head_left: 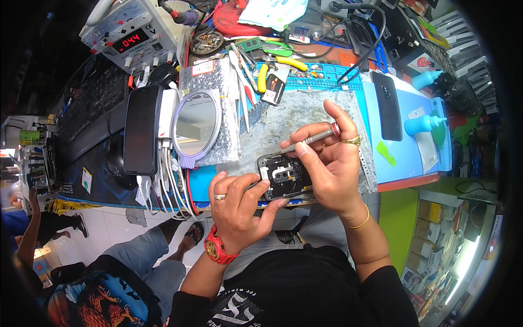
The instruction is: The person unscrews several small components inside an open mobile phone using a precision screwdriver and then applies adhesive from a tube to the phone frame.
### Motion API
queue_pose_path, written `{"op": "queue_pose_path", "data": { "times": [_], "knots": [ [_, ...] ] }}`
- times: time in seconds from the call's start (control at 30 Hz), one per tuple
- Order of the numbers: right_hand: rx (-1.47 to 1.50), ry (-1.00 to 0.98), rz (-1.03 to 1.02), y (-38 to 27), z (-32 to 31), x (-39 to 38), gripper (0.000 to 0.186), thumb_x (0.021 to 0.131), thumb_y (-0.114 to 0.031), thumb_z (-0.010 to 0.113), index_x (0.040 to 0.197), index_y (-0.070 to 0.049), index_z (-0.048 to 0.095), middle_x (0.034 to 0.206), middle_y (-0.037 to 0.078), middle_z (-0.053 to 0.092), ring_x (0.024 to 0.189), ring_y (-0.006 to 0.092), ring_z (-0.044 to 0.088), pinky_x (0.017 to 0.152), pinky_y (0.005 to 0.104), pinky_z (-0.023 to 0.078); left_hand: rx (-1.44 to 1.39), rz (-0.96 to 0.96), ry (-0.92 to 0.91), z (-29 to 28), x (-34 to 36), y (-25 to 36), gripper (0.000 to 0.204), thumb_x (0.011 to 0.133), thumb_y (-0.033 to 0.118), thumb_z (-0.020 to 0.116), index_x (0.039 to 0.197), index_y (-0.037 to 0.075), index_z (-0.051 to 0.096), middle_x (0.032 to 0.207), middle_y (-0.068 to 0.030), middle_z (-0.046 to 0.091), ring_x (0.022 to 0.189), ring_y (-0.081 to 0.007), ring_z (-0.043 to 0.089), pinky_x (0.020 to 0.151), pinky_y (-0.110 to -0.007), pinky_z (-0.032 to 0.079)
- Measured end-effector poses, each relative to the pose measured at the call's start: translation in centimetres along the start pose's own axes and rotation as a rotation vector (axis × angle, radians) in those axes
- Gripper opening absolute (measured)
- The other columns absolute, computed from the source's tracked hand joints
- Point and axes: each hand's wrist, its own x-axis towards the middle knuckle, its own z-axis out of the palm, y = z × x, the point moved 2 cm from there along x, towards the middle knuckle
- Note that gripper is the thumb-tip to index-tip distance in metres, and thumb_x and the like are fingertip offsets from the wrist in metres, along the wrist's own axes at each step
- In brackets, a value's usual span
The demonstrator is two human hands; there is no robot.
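My right hand point(332, 163) is closed on a slim silver screwdriver point(317, 136), held slanting with its tip at the upper edge of an opened black phone point(284, 186), which shows its inner parts and brackets. My left hand point(237, 204) has its fingers bent onto the phone's left side and its thumb at the lower edge. Both hands work over a stained grey pad point(294, 109). A lilac-framed oval mirror point(194, 125) on bubble wrap stands left of the phone. Above are yellow-handled pliers point(263, 77) and several thin tools point(242, 87).
A power supply point(128, 43), dark phone point(141, 128) and tangled white cables point(169, 180) crowd the left. To the right lie another phone point(387, 106) and two blue bottles point(419, 125). Other people point(147, 256) are at lower left. A lit display cabinet point(447, 229) stands at right.
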Motion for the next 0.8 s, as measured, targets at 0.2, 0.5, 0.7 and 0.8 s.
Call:
{"op": "queue_pose_path", "data": {
  "times": [0.2,0.5,0.7,0.8],
  "knots": [
    [-0.344,-0.104,-0.321,-0.9,0.7,-0.1,0.072,0.095,0.014,0.069,0.158,0.001,0.039,0.112,0.018,0.07,0.093,0.0266,0.076,0.076,0.0337,0.062,0.0,-0.028,-0.002,0.0,-0.2,0.0,0.044,0.075,0.031,0.095,0.108,0.011,0.076,0.113,-0.0049,0.071,0.105,-0.0258,0.064,0.11,-0.053,0.043],
    [-0.803,-0.325,-0.478,-4.9,2.5,2.4,0.073,0.087,0.006,0.078,0.155,-0.002,0.052,0.102,0.016,0.076,0.075,0.0309,0.074,0.066,0.0404,0.06,-0.045,-0.021,0.006,-0.1,-0.1,-0.1,0.043,0.075,0.027,0.093,0.11,0.01,0.075,0.114,-0.0043,0.07,0.104,-0.0256,0.066,0.111,-0.054,0.042],
    [-0.601,-0.178,-0.446,-3.9,2.9,2.3,0.073,0.088,0.002,0.083,0.154,-0.003,0.054,0.102,0.015,0.078,0.085,0.0262,0.08,0.069,0.0377,0.062,-0.051,-0.029,0.009,-0.3,-0.2,0.0,0.041,0.079,0.029,0.092,0.111,0.009,0.075,0.115,-0.0048,0.07,0.106,-0.0268,0.067,0.111,-0.055,0.042],
    [-0.708,-0.178,-0.409,-3.5,2.0,2.2,0.069,0.089,0.004,0.078,0.154,-0.005,0.055,0.109,0.018,0.078,0.085,0.0323,0.077,0.069,0.0426,0.06,-0.053,-0.031,0.017,-0.4,-0.3,0.0,0.041,0.079,0.029,0.092,0.11,0.009,0.075,0.116,-0.005,0.07,0.107,-0.027,0.067,0.112,-0.054,0.042]
  ]
}}
